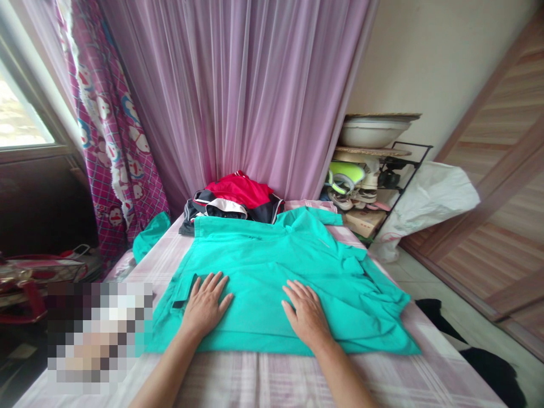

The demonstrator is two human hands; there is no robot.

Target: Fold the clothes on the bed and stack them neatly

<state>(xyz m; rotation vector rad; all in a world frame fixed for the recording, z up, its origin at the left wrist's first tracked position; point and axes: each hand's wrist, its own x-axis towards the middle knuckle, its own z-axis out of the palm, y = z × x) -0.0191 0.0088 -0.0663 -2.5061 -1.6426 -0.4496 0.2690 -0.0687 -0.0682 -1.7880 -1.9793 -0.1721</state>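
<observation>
A turquoise jacket [255,266] lies spread out on a bed or table covered with a pink checked cloth [238,377]. My left hand [208,303] rests flat on its left part, fingers apart, beside a dark strip [182,303] on the fabric. Flat on the jacket nearer the middle is my right hand [306,311], also with its fingers spread. Neither hand grips anything. Creases and bunched folds run through the garment's right side, and one sleeve [318,216] stretches out at the far right.
Red and dark clothes [240,192] are piled at the far edge, before a purple curtain [246,85]. More turquoise fabric [151,235] hangs at the left edge. To the right stand a rack [402,198] with shoes and a basin [374,131], and a white sack [437,195].
</observation>
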